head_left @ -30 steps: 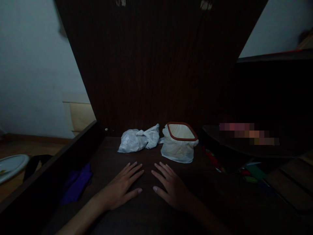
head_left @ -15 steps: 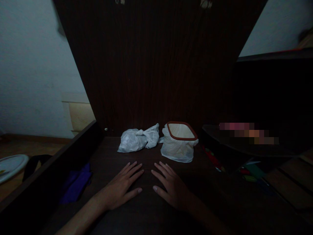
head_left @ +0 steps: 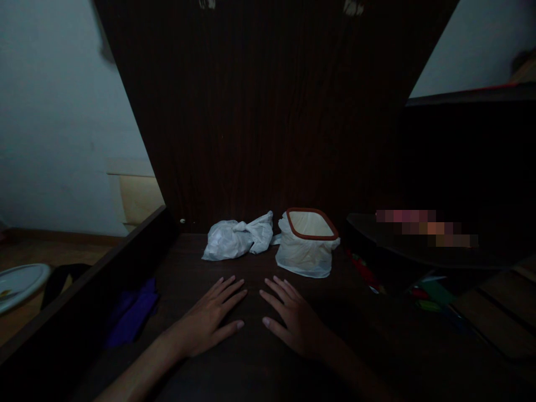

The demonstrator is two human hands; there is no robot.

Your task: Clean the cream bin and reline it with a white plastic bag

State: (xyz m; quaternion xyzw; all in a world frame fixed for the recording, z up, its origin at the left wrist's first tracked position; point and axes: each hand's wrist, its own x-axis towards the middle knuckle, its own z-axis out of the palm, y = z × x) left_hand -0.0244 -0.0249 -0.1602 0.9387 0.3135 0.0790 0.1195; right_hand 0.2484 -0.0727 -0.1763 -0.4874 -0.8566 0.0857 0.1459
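Note:
My left hand (head_left: 211,321) lies palm down with fingers spread on the dark wooden surface (head_left: 247,368), holding nothing. Beside it, my right hand (head_left: 295,324) rests the same way, also holding nothing. Just beyond the left fingertips is a knotted white plastic bag (head_left: 228,240), filled with something I cannot make out. Past the right fingertips stands a small bin with a reddish-brown rim (head_left: 312,211), draped with a pale plastic liner (head_left: 304,259). Neither hand touches the bag or the bin.
A purple cloth (head_left: 132,315) lies at the left, by a raised dark side board (head_left: 84,287). Behind stands a tall dark wooden panel (head_left: 268,111). At the right are a dark object with a blurred patch (head_left: 427,229) and several small coloured items (head_left: 433,296). A white round lid-like object (head_left: 25,285) is lower left.

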